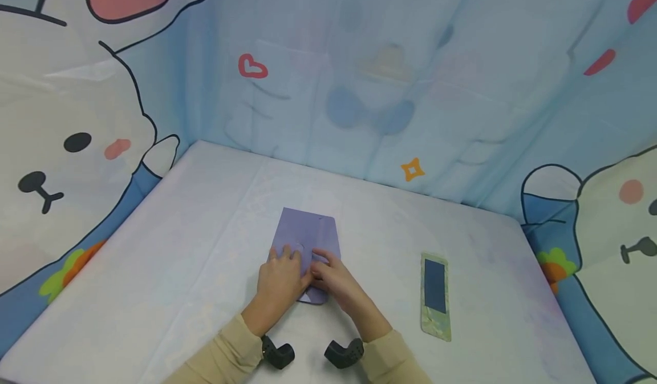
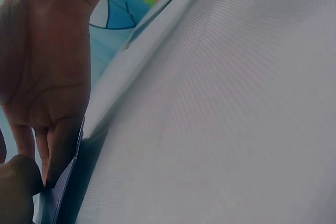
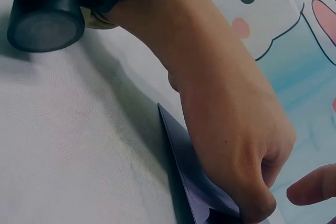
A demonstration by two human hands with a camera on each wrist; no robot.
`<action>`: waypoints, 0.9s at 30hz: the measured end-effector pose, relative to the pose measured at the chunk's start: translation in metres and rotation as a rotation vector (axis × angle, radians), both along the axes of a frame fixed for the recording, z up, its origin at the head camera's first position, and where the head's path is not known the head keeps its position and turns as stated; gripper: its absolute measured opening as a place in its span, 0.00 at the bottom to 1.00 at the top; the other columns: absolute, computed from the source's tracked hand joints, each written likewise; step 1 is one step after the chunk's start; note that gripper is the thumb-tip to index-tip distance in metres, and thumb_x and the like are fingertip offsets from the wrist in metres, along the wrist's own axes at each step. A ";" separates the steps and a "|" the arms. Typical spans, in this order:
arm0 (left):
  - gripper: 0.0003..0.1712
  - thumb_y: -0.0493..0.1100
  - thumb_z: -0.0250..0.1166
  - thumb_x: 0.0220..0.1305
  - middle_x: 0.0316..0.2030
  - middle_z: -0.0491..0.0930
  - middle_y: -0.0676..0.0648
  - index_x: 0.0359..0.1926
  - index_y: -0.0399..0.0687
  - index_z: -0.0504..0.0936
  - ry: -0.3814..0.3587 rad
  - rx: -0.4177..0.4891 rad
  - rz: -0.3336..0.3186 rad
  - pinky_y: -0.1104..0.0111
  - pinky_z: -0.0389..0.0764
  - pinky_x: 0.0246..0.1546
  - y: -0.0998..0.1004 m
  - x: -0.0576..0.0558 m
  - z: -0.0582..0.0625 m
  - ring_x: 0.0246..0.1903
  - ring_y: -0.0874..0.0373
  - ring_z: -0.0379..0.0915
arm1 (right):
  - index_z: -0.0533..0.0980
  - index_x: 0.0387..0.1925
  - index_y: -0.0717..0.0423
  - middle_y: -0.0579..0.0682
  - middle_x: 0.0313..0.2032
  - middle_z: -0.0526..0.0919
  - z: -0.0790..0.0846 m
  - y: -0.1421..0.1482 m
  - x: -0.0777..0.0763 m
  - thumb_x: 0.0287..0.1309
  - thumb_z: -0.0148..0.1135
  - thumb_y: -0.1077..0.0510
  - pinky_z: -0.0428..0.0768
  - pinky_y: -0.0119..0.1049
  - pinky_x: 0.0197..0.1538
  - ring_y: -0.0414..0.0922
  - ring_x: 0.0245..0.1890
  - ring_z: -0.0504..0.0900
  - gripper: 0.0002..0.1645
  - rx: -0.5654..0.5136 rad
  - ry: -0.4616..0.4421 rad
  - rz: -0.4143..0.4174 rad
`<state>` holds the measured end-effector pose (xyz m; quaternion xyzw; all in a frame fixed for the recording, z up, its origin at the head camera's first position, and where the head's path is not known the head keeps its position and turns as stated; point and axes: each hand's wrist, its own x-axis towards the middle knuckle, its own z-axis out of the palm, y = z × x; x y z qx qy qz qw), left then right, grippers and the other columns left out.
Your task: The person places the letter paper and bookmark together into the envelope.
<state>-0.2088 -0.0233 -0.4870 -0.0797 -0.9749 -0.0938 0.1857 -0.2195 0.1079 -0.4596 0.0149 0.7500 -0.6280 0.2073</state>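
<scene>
A flat purple folder-like piece [image 1: 304, 224] lies in the middle of the table, with a faint round mark near its centre. My left hand [image 1: 279, 278] rests on its left part, fingers spread forward. My right hand [image 1: 339, 278] bends over its right part, fingertips beside the left thumb. The left wrist view has the right hand [image 2: 47, 77] reaching down to the purple piece [image 2: 63, 182]; whether it pinches anything is hidden. In the right wrist view my left hand [image 3: 241, 156] presses onto the purple piece [image 3: 181, 145], and a right fingertip [image 3: 307, 187] hovers near it.
To the right lies a slim green patterned card-like item [image 1: 436, 321] with a dark blue panel. A white cloth covers the table [image 1: 205, 213]. Printed curtains [image 1: 308, 104] with cartoon animals stand around it. Black wrist devices [image 1: 345, 354] sit below the hands.
</scene>
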 end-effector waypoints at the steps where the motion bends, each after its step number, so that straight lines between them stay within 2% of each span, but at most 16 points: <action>1: 0.27 0.63 0.57 0.52 0.41 0.78 0.42 0.37 0.44 0.79 -0.004 -0.002 -0.001 0.56 0.77 0.20 0.000 0.000 0.000 0.38 0.43 0.73 | 0.54 0.64 0.64 0.52 0.34 0.74 -0.001 -0.001 0.000 0.55 0.46 0.60 0.75 0.39 0.49 0.39 0.35 0.75 0.34 -0.003 0.003 -0.006; 3: 0.28 0.64 0.57 0.51 0.40 0.77 0.43 0.37 0.44 0.79 -0.015 0.000 0.001 0.56 0.77 0.20 -0.001 0.002 0.000 0.39 0.44 0.73 | 0.53 0.64 0.64 0.48 0.29 0.71 -0.003 -0.003 -0.001 0.53 0.46 0.61 0.75 0.37 0.48 0.39 0.33 0.75 0.36 -0.005 0.006 -0.014; 5: 0.29 0.65 0.57 0.51 0.40 0.77 0.44 0.37 0.45 0.79 -0.022 -0.002 0.007 0.56 0.77 0.20 -0.003 0.002 -0.001 0.39 0.44 0.73 | 0.51 0.65 0.63 0.48 0.29 0.72 -0.004 -0.004 -0.001 0.51 0.47 0.61 0.75 0.38 0.48 0.40 0.34 0.75 0.38 0.007 0.014 -0.011; 11: 0.27 0.64 0.58 0.50 0.34 0.78 0.45 0.34 0.45 0.80 -0.007 0.005 0.011 0.57 0.75 0.18 -0.009 0.000 -0.002 0.36 0.46 0.73 | 0.49 0.66 0.61 0.60 0.43 0.79 -0.003 -0.004 -0.004 0.54 0.49 0.59 0.75 0.41 0.51 0.45 0.41 0.80 0.38 0.074 0.060 0.005; 15: 0.25 0.62 0.57 0.51 0.31 0.77 0.46 0.33 0.44 0.80 -0.001 0.020 0.018 0.57 0.75 0.18 -0.013 -0.004 -0.001 0.34 0.46 0.73 | 0.56 0.63 0.61 0.61 0.45 0.79 0.003 0.004 -0.004 0.58 0.50 0.58 0.78 0.39 0.47 0.47 0.41 0.81 0.33 0.168 0.147 -0.019; 17: 0.25 0.61 0.57 0.50 0.31 0.77 0.46 0.33 0.44 0.80 0.002 0.021 0.025 0.57 0.75 0.18 -0.014 -0.006 -0.001 0.33 0.46 0.73 | 0.61 0.61 0.61 0.60 0.45 0.79 0.006 0.012 -0.003 0.57 0.51 0.58 0.79 0.38 0.43 0.47 0.40 0.81 0.29 0.243 0.204 -0.036; 21: 0.23 0.60 0.57 0.48 0.29 0.76 0.45 0.32 0.45 0.80 0.021 0.031 0.034 0.57 0.73 0.16 -0.018 -0.012 -0.003 0.31 0.46 0.72 | 0.70 0.54 0.58 0.55 0.44 0.80 0.011 0.037 0.003 0.56 0.53 0.58 0.80 0.36 0.38 0.46 0.41 0.81 0.23 0.462 0.328 -0.081; 24: 0.22 0.59 0.57 0.48 0.28 0.76 0.45 0.32 0.45 0.80 0.045 0.040 0.034 0.57 0.72 0.14 -0.020 -0.017 -0.004 0.29 0.46 0.71 | 0.73 0.52 0.55 0.51 0.43 0.81 0.013 0.062 0.010 0.55 0.55 0.56 0.78 0.37 0.38 0.46 0.42 0.80 0.21 0.654 0.399 -0.130; 27: 0.23 0.58 0.57 0.48 0.29 0.77 0.45 0.36 0.46 0.80 0.058 0.042 0.030 0.57 0.72 0.14 -0.022 -0.020 -0.004 0.29 0.45 0.72 | 0.74 0.51 0.57 0.54 0.44 0.80 0.013 0.089 0.017 0.54 0.56 0.56 0.78 0.41 0.40 0.49 0.43 0.80 0.21 0.827 0.444 -0.189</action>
